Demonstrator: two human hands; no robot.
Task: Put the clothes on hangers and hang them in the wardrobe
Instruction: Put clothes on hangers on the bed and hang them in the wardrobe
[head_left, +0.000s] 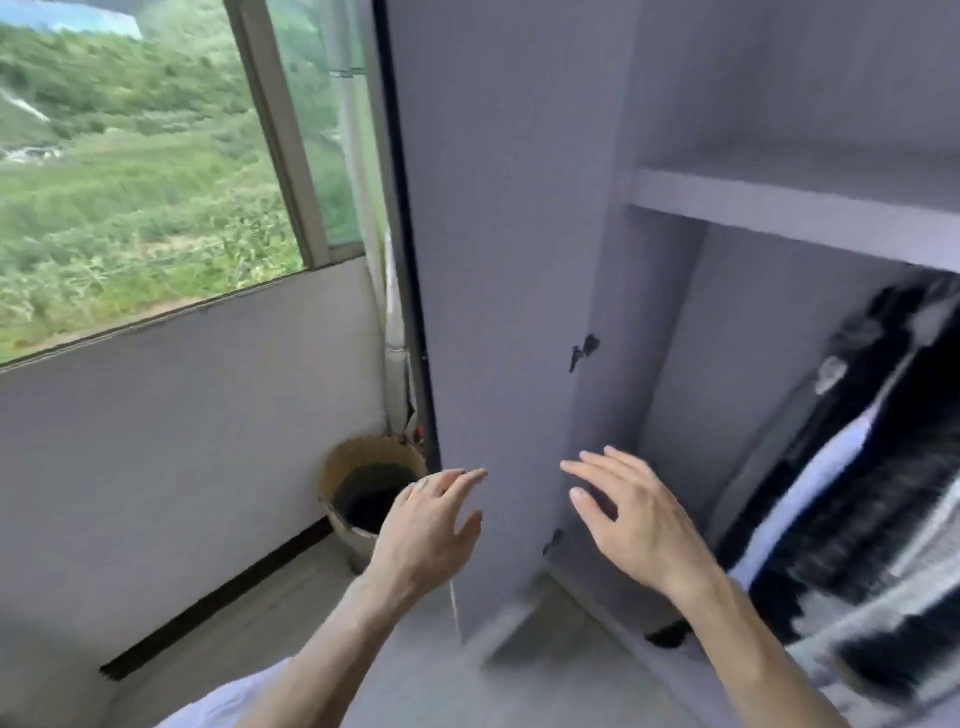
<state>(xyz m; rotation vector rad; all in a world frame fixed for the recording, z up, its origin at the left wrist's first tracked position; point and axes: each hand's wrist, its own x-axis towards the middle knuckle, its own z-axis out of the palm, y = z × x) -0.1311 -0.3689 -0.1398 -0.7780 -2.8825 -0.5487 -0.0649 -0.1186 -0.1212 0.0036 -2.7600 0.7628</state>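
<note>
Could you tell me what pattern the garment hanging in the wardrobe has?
Black and white stripes, blurred, on the garment; the head view shows it.

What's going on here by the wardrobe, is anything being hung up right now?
Not right now. A person stands at the open wardrobe door with the left hand and right hand both open and empty, fingers spread near the door's edge. Black-and-white clothes already hang inside under the shelf. A woven basket sits beneath the window.

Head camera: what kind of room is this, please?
Probably a bedroom or dressing corner of a home. An open wardrobe with a shelf holds hanging clothes; beside it are a window onto green hills and a basket on the floor.
</note>
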